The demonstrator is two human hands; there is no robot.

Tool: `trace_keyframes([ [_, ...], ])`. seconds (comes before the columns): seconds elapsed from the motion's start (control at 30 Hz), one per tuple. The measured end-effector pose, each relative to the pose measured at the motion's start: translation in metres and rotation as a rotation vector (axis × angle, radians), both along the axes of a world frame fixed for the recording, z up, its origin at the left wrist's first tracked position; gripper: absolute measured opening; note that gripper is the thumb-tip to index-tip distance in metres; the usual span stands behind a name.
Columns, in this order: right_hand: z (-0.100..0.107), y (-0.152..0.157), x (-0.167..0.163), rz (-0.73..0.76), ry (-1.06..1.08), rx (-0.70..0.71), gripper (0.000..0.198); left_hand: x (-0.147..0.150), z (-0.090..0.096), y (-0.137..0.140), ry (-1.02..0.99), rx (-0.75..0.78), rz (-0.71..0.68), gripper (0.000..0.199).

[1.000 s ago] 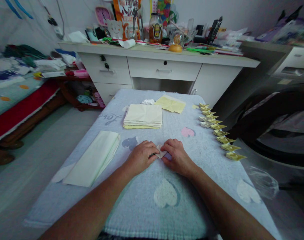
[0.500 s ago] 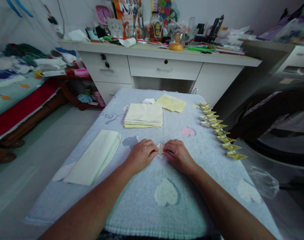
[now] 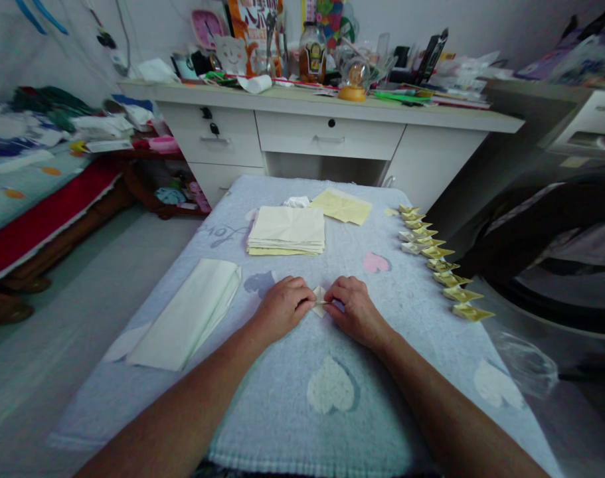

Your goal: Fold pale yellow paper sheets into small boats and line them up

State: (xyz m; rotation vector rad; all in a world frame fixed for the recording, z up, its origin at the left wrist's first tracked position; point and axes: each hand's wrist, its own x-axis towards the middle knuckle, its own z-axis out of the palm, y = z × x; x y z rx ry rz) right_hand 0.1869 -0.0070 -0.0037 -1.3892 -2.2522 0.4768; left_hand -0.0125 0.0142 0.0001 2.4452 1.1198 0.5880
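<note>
A small piece of folded paper (image 3: 319, 302), pale and pointed at top and bottom, lies between my hands at the middle of the cloth-covered table. My left hand (image 3: 285, 304) pinches its left side between thumb and fingers. On the opposite side my right hand (image 3: 354, 305) grips it the same way, fingers curled. Fingertips hide both ends of the paper. Beyond my hands rests a stack of cream paper sheets (image 3: 286, 229). A long folded pale sheet (image 3: 190, 312) lies to the left of my left forearm.
Several folded paper boats (image 3: 456, 294) line the table's right edge. A yellow sheet (image 3: 341, 206) and a crumpled white paper (image 3: 297, 202) lie at the back. Behind the table stands a cluttered white desk (image 3: 327, 136). A clear plastic bag (image 3: 526, 365) hangs near the right edge.
Both hands stay almost in place, still holding the folded paper. The paper between them looks slightly more opened out, with a crease showing across its middle. The view has shifted very slightly.
</note>
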Motion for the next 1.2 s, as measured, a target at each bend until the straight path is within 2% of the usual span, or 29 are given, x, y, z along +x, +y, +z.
trace_keyframes([
  [0.43,0.0,0.0016,-0.0101,-0.001,-0.037,0.012,0.008,0.0054,-0.0048,-0.0007,-0.008,-0.022,0.004,0.01],
  [0.63,0.0023,0.0002,-0.0046,-0.061,-0.01,0.0,0.006,0.0089,-0.003,0.0006,-0.006,-0.028,0.007,0.016],
  [0.83,0.0076,0.0016,-0.0019,-0.108,-0.021,-0.06,0.007,0.0055,0.0004,-0.0007,0.011,-0.023,0.133,0.014],
  [0.93,0.007,0.0028,-0.0033,-0.134,-0.022,-0.083,0.008,0.0036,0.0014,-0.001,0.007,-0.046,0.151,0.013],
  [1.2,0.0009,0.0045,-0.004,-0.211,-0.036,-0.053,0.011,0.0066,-0.0029,-0.0028,0.069,-0.032,0.217,0.012],
])
